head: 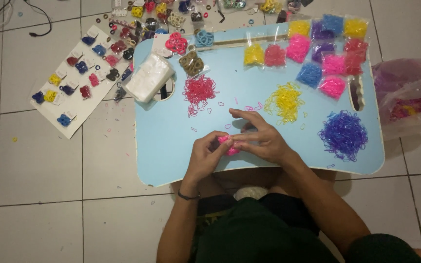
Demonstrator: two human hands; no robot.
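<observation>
Blue tray (171,160) crowding with loose bands; your left hand (205,157) and right hand (261,139) both pinching pink bunch (228,145) — you're risking dropped bands mixing into yellow pile (284,101)

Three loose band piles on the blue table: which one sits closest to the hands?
The yellow pile, just above the right hand. The pink pile lies further up-left, and the purple pile is out by the table's right edge.

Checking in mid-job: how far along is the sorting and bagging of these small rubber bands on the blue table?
Done: filled small bags lie along the far edge of the blue table. In hand: the left hand and right hand together hold a pink bundle. Left: loose pink pile, yellow pile, purple pile; empty bag stack.
</observation>
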